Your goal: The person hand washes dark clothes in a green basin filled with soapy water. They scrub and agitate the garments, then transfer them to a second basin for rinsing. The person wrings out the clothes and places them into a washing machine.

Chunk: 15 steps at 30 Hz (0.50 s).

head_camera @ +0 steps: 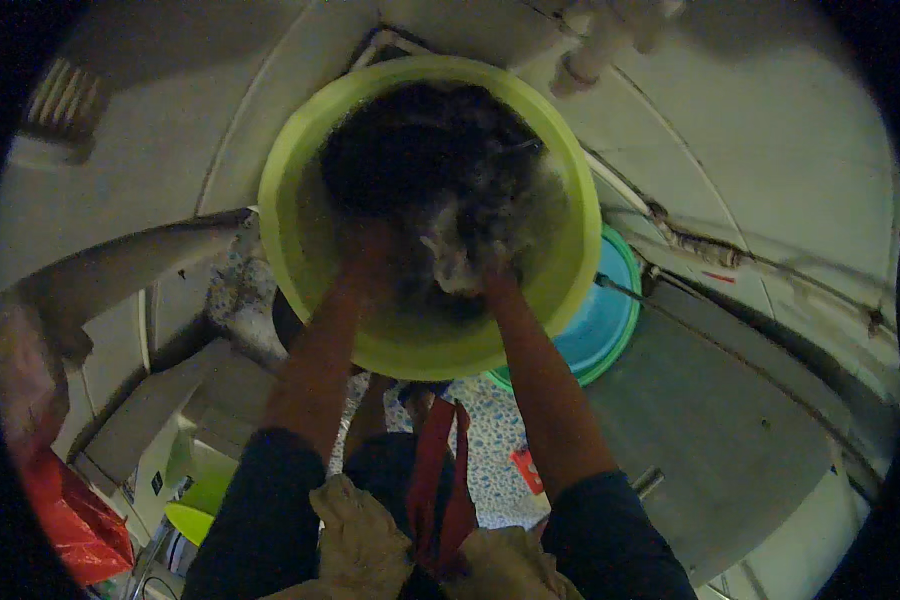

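A large yellow-green plastic basin stands before me, holding murky water and dark wet cloth. Both my forearms reach down into it. My left hand is at the dark cloth left of the middle, its fingers lost in shadow and water. Beside a pale, greyish patch of cloth or suds is my right hand, at the right of the middle; its fingers are too blurred to make out. Whether either hand grips the cloth cannot be seen.
A blue basin with a green rim sits low at the right, partly under the yellow-green one. Pipes run along the tiled wall. A red plastic bag and a lime-green container are at the lower left.
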Tool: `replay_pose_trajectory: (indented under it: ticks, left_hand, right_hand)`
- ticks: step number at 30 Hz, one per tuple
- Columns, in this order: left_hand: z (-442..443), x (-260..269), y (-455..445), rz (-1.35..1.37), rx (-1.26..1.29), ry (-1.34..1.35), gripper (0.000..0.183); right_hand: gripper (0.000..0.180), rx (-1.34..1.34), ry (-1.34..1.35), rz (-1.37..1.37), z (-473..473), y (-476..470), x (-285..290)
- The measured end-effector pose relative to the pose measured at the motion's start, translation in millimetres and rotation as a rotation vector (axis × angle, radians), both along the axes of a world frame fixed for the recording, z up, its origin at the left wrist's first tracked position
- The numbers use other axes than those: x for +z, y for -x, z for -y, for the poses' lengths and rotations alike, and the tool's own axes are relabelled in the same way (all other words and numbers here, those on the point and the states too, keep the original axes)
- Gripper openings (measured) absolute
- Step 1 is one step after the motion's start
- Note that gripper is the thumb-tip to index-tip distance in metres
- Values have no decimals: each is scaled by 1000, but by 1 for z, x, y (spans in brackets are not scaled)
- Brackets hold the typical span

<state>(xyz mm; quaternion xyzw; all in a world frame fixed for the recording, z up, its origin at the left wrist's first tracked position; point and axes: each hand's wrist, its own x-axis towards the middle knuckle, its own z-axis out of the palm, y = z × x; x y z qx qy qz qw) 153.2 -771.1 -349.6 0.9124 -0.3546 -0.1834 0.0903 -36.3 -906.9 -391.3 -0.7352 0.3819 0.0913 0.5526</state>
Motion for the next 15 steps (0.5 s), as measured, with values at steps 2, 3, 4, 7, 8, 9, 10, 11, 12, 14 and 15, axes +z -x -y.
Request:
replay_pose_trajectory:
  ticks: [2, 3, 4, 7, 8, 9, 10, 11, 12, 14, 15]
  left_hand:
    - [26, 55, -26, -321, 38, 19, 38]
    - [31, 84, -45, -462, 55, 17, 39]
    - [25, 104, -58, -597, 95, 6, 40]
    - [-2, 166, -3, -164, 4, 593, 40]
    - [4, 205, 16, -252, 1, 551, 39]
    - [8, 242, 35, -349, -8, 514, 37]
    - [3, 264, 56, -486, -30, 636, 40]
    - [-4, 284, 80, -622, -46, 755, 42]
    - [-7, 311, 105, -522, -118, 803, 38]
    - [-11, 342, 134, -364, -172, 842, 35]
    - [-6, 343, 147, -312, -147, 852, 36]
  right_hand:
    - [73, 0, -170, -112, 28, 11, -2]
    - [72, 0, -266, -148, 31, 7, 2]
    - [70, -245, -543, 48, 22, -4, 23]
    - [66, -776, -1144, 416, -17, -28, 124]
    - [66, -810, -1178, 408, -18, -36, 160]
    - [67, -852, -1202, 402, -17, -41, 196]
    - [65, -857, -1232, 429, -15, -47, 214]
    - [63, -842, -1255, 460, -12, -48, 220]
    - [61, -833, -1259, 489, -7, -41, 232]
    - [58, -813, -1293, 569, -9, -31, 241]
    - [56, -791, -1307, 604, -12, -26, 242]
